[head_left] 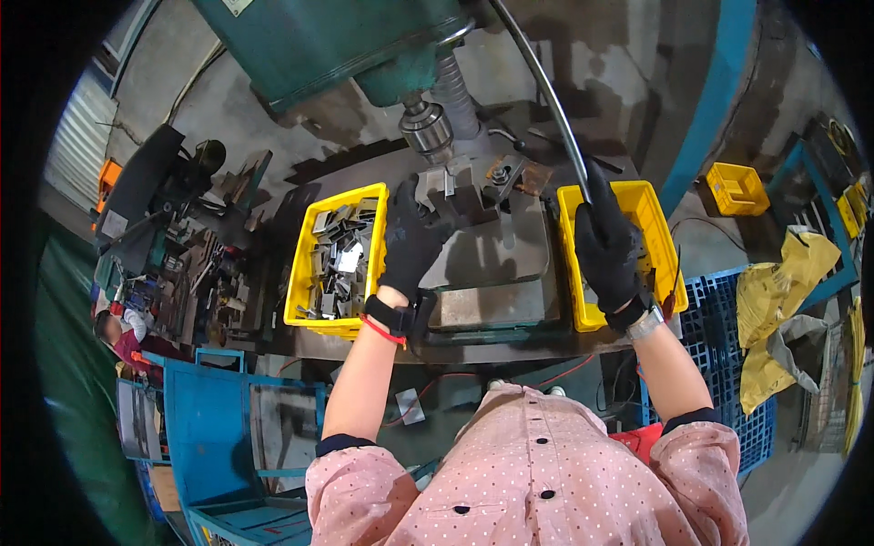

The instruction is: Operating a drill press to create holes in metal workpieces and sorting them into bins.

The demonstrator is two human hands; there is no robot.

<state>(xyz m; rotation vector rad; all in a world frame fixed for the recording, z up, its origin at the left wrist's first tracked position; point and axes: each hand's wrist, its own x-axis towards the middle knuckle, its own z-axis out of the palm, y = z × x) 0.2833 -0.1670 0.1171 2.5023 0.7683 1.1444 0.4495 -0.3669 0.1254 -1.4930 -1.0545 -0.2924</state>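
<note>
My right hand (pixel 605 250), in a black glove, is wrapped round the lower end of a long metal lever (pixel 549 91) over the right yellow bin. My left hand (pixel 411 241), also gloved in black, is at the left side of a metal fixture (pixel 469 198), thumb and fingers apart. A small shiny metal piece (pixel 449 185) stands in the fixture beside its fingertips. Just above hangs the drill chuck (pixel 426 127) of a green drill press (pixel 337 45); I cannot make out a bit. Left of my left hand, a yellow bin (pixel 301 264) holds many small metal pieces (pixel 346 259).
The right yellow bin (pixel 648 196) is partly hidden by my hand. A clamp bolt (pixel 501 175) rises beside the fixture on the machine table (pixel 487 305). Blue metal frames (pixel 214 428) stand at lower left. Blue pallet (pixel 728 364), yellow sacks (pixel 783 282) and another yellow bin (pixel 737 189) lie right.
</note>
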